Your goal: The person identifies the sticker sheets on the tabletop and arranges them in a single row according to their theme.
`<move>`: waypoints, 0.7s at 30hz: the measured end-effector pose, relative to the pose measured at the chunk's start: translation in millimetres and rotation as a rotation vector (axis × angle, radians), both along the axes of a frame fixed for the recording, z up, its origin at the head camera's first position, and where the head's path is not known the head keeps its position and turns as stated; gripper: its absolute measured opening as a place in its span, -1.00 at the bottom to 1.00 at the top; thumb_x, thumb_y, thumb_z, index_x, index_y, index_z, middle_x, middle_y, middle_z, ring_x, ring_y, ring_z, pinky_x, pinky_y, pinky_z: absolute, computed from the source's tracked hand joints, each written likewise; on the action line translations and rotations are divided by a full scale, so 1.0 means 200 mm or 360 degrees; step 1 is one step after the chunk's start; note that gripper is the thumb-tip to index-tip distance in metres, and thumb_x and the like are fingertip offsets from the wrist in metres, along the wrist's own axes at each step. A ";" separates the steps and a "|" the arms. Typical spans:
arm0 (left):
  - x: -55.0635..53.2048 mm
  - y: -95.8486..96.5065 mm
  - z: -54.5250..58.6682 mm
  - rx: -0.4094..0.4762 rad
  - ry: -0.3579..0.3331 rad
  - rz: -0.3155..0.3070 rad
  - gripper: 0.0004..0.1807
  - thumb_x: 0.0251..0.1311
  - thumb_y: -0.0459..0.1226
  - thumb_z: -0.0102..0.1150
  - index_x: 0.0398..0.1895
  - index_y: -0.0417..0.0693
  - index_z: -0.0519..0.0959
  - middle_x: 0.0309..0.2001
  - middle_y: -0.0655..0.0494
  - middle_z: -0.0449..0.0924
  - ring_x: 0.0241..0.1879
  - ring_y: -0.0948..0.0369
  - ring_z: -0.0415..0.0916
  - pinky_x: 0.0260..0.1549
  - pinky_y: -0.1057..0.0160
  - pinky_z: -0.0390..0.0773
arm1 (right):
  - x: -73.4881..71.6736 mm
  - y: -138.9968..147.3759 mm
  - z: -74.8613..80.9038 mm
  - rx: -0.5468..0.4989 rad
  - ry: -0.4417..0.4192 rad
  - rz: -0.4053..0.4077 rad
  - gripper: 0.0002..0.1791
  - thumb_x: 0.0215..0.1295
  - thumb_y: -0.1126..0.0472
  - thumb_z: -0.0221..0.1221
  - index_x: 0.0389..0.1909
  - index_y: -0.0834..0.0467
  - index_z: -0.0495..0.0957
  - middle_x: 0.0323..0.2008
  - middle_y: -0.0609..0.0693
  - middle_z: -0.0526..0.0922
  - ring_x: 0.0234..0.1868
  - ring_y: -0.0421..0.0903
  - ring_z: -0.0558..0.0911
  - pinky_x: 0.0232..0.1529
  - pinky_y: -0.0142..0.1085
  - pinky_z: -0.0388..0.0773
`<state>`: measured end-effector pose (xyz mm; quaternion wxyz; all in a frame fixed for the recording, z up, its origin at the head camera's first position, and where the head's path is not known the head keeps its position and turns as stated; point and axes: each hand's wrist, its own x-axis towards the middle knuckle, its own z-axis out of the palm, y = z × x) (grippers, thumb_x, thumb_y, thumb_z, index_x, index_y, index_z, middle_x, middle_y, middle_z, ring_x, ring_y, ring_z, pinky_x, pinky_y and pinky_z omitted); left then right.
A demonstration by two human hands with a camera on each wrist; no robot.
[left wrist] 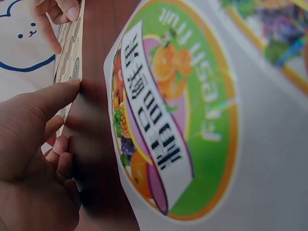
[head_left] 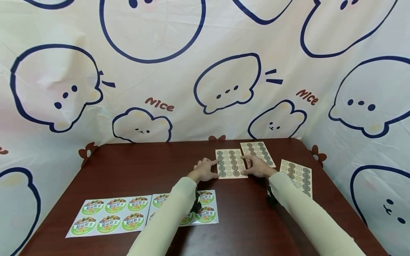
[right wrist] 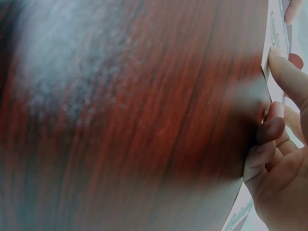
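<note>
A cream sheet of round stickers (head_left: pixel 230 163), with rows of pale and grey-brown circles, lies near the far side of the table between my hands. My left hand (head_left: pixel 203 170) holds its left edge, thumb at the near corner and index finger farther up. At the right edge, my right hand (head_left: pixel 257 167) holds it the same way. In the left wrist view my left thumb (left wrist: pixel 53 98) touches the sheet's border. My right thumb (right wrist: pixel 286 74) rests on the sheet's corner in the right wrist view, its other fingers curled beside the edge.
Behind my right hand lies a second cream sticker sheet (head_left: pixel 258 151); a third one (head_left: pixel 298 175) is partly under my right sleeve. Two white sheets of green fruit labels (head_left: pixel 109 223) lie at the front left, partly covered by my left arm. A printed curtain (head_left: pixel 179 81) surrounds the brown table (head_left: pixel 144 169).
</note>
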<state>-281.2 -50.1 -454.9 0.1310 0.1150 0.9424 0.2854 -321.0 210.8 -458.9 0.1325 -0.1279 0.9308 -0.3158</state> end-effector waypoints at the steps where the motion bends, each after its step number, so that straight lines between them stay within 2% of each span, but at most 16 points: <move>1: 0.00 0.00 0.00 0.0006 -0.0002 0.0000 -0.23 0.29 -0.09 0.32 0.55 0.18 0.26 0.37 -0.08 0.27 0.15 0.03 0.23 0.01 0.05 0.22 | 0.00 0.00 0.00 0.0002 -0.0003 0.0003 -0.19 0.20 0.24 0.43 0.45 0.27 0.33 -0.47 -0.02 0.44 -0.44 -0.12 0.41 -0.34 -0.31 0.37; 10: 0.01 0.00 0.00 0.0066 -0.0019 0.0007 -0.23 0.28 -0.11 0.33 0.55 0.17 0.27 0.36 -0.08 0.27 0.15 0.02 0.21 -0.03 0.07 0.18 | 0.01 -0.01 0.01 0.0023 0.0014 0.0014 -0.20 0.19 0.25 0.43 0.44 0.28 0.34 -0.50 -0.04 0.44 -0.46 -0.13 0.41 -0.34 -0.32 0.38; 17: -0.01 0.00 -0.02 0.0060 -0.0025 0.0031 -0.21 0.26 -0.11 0.33 0.55 0.23 0.25 0.38 -0.05 0.25 0.20 0.02 0.19 -0.02 0.10 0.16 | 0.00 -0.01 0.01 0.0030 0.0002 0.0003 -0.20 0.19 0.24 0.43 0.44 0.28 0.35 -0.50 -0.04 0.45 -0.46 -0.13 0.41 -0.35 -0.32 0.38; 21: 0.00 0.00 -0.01 0.0102 -0.0026 0.0028 -0.20 0.23 -0.12 0.37 0.54 0.20 0.28 0.37 -0.07 0.27 0.21 0.00 0.20 -0.01 0.06 0.18 | 0.00 -0.01 0.01 0.0032 -0.0008 -0.0004 -0.21 0.19 0.25 0.43 0.44 0.28 0.35 -0.51 -0.04 0.44 -0.46 -0.14 0.40 -0.35 -0.32 0.37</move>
